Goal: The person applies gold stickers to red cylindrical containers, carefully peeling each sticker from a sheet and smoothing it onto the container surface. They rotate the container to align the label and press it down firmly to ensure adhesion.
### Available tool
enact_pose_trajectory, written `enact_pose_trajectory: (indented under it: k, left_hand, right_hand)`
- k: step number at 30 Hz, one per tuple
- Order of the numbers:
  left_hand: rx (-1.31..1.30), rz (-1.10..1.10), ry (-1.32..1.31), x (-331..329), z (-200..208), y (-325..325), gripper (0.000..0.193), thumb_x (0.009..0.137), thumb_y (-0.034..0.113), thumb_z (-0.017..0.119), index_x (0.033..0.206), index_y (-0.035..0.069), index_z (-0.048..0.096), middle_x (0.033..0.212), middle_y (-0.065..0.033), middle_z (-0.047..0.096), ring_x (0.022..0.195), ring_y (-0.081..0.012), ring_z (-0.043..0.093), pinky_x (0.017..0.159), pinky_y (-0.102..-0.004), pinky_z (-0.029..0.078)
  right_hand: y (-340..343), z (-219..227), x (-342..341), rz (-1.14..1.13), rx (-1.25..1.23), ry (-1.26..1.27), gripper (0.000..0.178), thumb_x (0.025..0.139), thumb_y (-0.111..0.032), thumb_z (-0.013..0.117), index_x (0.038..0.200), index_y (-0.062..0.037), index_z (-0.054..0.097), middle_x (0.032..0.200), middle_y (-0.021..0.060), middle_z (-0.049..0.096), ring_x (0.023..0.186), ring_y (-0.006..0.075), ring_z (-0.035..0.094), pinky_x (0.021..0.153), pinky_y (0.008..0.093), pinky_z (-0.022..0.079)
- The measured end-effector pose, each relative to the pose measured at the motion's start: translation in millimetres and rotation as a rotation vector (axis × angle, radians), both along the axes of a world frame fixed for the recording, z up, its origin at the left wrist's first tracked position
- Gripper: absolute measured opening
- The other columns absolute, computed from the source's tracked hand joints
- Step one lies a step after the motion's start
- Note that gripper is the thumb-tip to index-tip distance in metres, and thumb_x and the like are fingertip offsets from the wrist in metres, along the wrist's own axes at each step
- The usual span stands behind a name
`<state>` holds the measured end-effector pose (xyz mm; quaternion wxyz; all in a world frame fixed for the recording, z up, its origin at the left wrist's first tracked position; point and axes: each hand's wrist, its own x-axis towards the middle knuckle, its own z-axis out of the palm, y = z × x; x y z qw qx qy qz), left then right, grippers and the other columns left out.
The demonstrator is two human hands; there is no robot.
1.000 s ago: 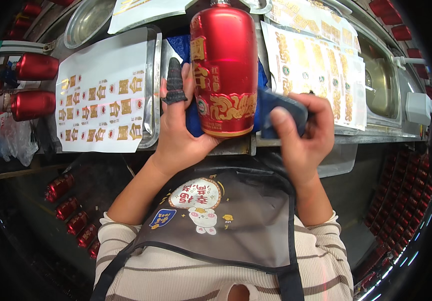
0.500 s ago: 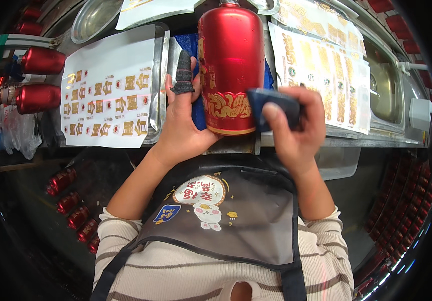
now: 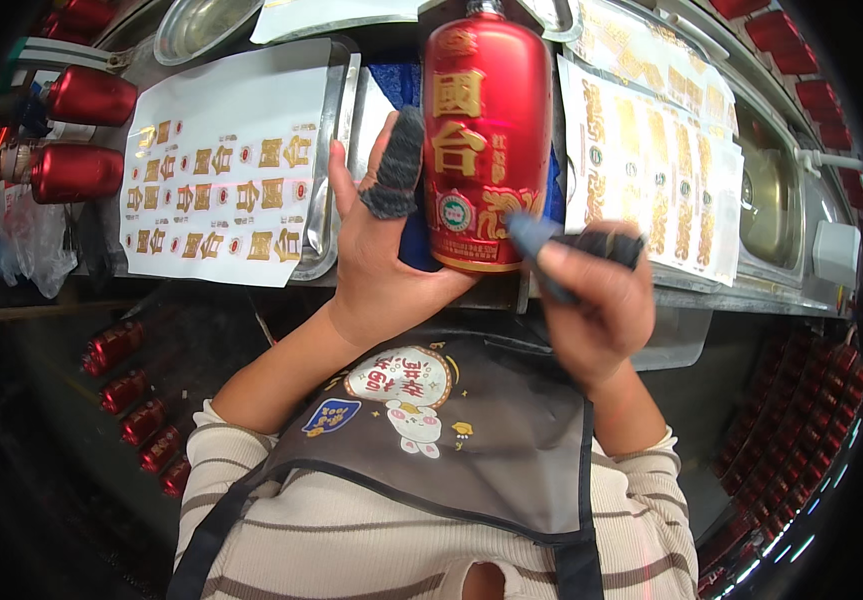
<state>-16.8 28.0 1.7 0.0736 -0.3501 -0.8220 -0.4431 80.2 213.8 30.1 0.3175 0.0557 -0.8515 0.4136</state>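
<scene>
A glossy red bottle (image 3: 511,110) with gold characters and a round green-and-white emblem lies neck away from me on a blue cloth (image 3: 414,240). My left hand (image 3: 376,240) steadies its lower left side: a finger in a dark fabric wrap rests along the side, the thumb reaches under the base, and other fingers stick out. My right hand (image 3: 601,305) is closed round a flat blue pad (image 3: 531,237), blurred by motion, its edge at the bottle's lower right over the gold pattern. A dark band crosses that hand's fingers.
White sheets of gold decals lie left (image 3: 221,225) and right (image 3: 641,170) on metal trays. Two red bottles (image 3: 76,172) lie at the left. A metal basin (image 3: 766,200) stands at the right. More red bottles stand low on both sides; a metal bowl (image 3: 201,30) sits far left.
The bottle has turned about its length, bringing the large gold characters and emblem into view. My right hand has tilted the blue pad, and my left hand has shifted slightly right.
</scene>
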Motion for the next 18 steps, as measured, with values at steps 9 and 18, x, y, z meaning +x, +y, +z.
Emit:
enact_pose_trajectory:
  k: [9, 18]
  left_hand:
    - [-0.115, -0.043, 0.111, -2.3, -1.2, -8.9, 0.051, 0.066, 0.030, 0.089, 0.115, 0.028, 0.077, 0.155, -0.0223, 0.041, 0.144, -0.0498, 0.030, 0.115, -0.0665, 0.004]
    - [-0.059, 0.027, 0.127, 1.1, -11.5, -17.6, 0.046, 0.068, 0.024, 0.086, 0.113, 0.022, 0.077, 0.154, -0.0227, 0.041, 0.146, -0.0447, 0.032, 0.115, -0.0658, 0.006]
  right_hand:
    - [2.8, 15.9, -3.8, 0.157, -0.009, -0.078, 0.031, 0.069, 0.008, 0.079, 0.097, -0.0041, 0.074, 0.086, 0.0084, 0.064, 0.074, 0.0231, 0.061, 0.066, 0.0307, 0.049]
    - [3.1, -0.1, -11.8, -0.070, -0.135, -0.023, 0.033, 0.073, 0.008, 0.078, 0.103, -0.0035, 0.071, 0.090, 0.0072, 0.063, 0.076, 0.0185, 0.059, 0.070, 0.0273, 0.048]
